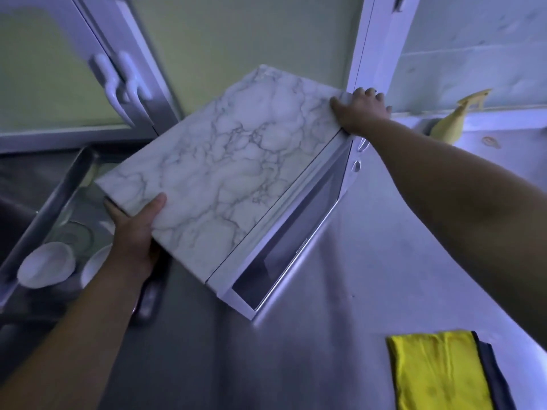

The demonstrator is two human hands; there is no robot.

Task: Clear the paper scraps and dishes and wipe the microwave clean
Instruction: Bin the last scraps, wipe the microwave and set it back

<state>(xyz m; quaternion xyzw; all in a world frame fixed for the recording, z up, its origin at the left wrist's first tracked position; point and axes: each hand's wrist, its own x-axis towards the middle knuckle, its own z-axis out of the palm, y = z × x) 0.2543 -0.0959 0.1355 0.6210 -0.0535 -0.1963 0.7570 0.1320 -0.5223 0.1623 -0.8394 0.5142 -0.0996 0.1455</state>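
The white microwave (225,173) with a marble-patterned top sits askew on the steel counter, its door shut and facing lower right. My left hand (133,232) grips its near left corner, thumb on top and fingers under the edge. At the far right corner, my right hand (359,110) curls over the top edge. White bowls (47,267) lie in the sink tray at left. A folded yellow cloth (438,371) with a dark border lies on the counter at the lower right.
A steel sink tray (56,199) with a glass dish borders the microwave on the left. Cabinet doors with white handles (118,87) stand behind. A yellow spray bottle (455,119) rests on the back ledge at right. Bare steel counter (340,335) lies in front.
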